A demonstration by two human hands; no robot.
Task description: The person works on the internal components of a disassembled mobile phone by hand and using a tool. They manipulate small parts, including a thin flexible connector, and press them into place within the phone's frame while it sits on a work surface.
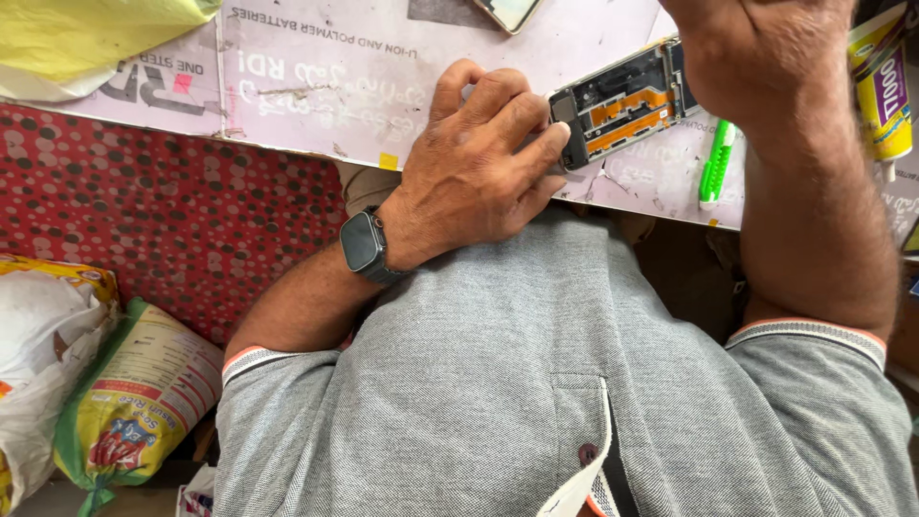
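The left hand (474, 172) sits at the centre of the frame, fingers curled and pressed close together, their tips bearing on the near end of an opened phone (622, 103) to pin it down. The right hand (756, 53), at the upper right, covers the phone's far end; its fingers are hidden behind the hand's back, so I cannot tell whether they are pinching anything. The phone lies back-off on a pale cardboard sheet (316, 86) in the upper middle, with orange flex strips and a dark frame exposed. It looks light, stiff and fragile inside, best held by its outer edges, clear of the ribbons. A green tool (716, 163) lies just right of it, a yellow glue tube (885, 96) farther right, and a dark smartwatch (364, 244) rides the left wrist.
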